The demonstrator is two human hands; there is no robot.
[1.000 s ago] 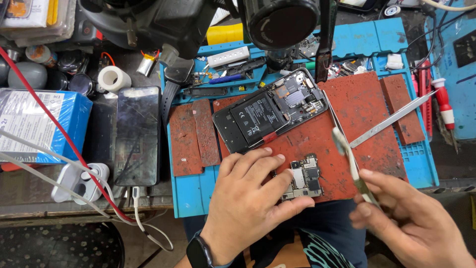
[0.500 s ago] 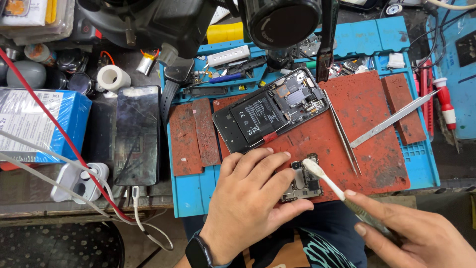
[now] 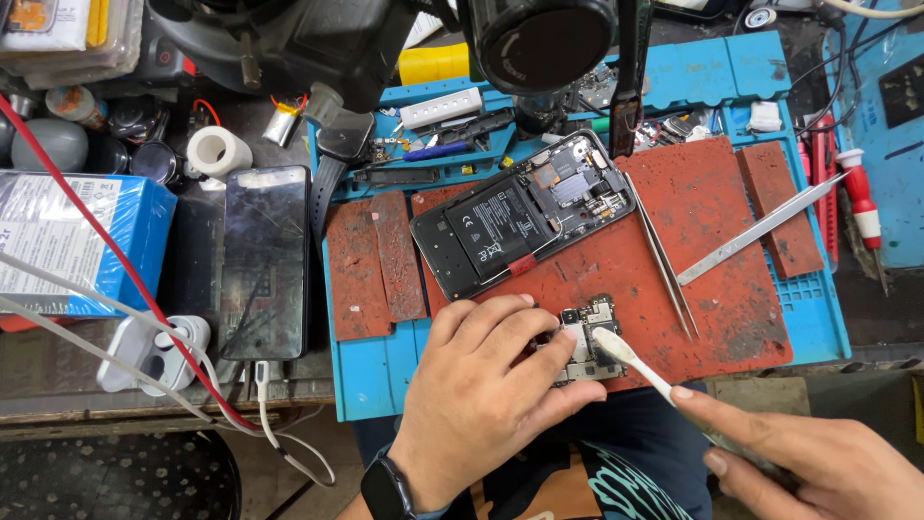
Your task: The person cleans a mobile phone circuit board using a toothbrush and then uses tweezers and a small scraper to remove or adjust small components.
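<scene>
In the head view, the left hand (image 3: 486, 385) lies palm down at the near edge of the red pad (image 3: 712, 250), and its fingers (image 3: 539, 351) press a small circuit board (image 3: 589, 337) flat on the pad. The board is partly hidden under the fingertips. The right hand (image 3: 818, 462) comes in from the lower right corner and grips a white brush (image 3: 630, 361) between thumb and forefinger; the brush head touches the right side of the board.

Above the board an opened phone (image 3: 525, 217) lies tilted on the same pad, its back cover off, so the black battery (image 3: 491, 231) and inner parts sit in the frame like in a shallow tray. Just right of the phone, tweezers (image 3: 664, 260) lie on the pad, and a second metal tool (image 3: 760, 231) lies crossways further right.

The pad rests on a blue mat (image 3: 375, 376). The compartments along the far edge of the mat hold small parts, screws and a white strip, too small to tell apart. Left of the mat another phone (image 3: 262, 260) lies screen up with a cable in it, beside a blue box (image 3: 67, 246). A white tape roll (image 3: 218, 151) stands behind that phone.
</scene>
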